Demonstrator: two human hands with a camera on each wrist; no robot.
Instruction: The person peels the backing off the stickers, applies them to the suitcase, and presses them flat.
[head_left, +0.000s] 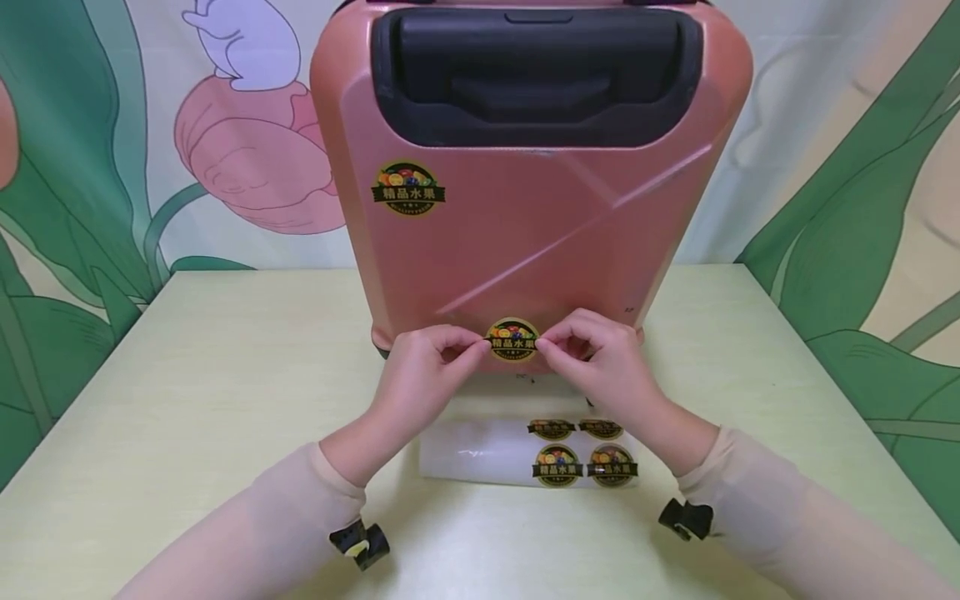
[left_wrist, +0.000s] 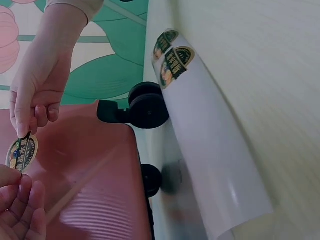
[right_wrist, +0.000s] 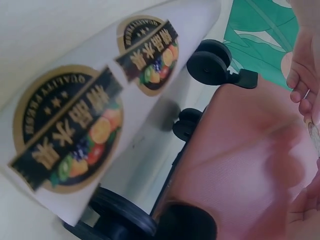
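A round black-and-gold fruit sticker (head_left: 513,340) is stretched between both hands in front of the lower part of a pink suitcase (head_left: 525,242). My left hand (head_left: 420,362) pinches its left end between thumb and forefinger. The right end is pinched by my right hand (head_left: 600,358) in the same way. From the left wrist view, the sticker (left_wrist: 23,154) seems held a little off the shell, though contact is hard to judge. A matching sticker (head_left: 408,189) sits on the suitcase's upper left.
A white backing sheet (head_left: 472,450) with several stickers lies on the pale table (head_left: 247,375), in front of the suitcase, its surface curling up. Black suitcase wheels (left_wrist: 149,106) stand close to the sheet. Behind hangs a printed cloth (head_left: 247,158) with leaves.
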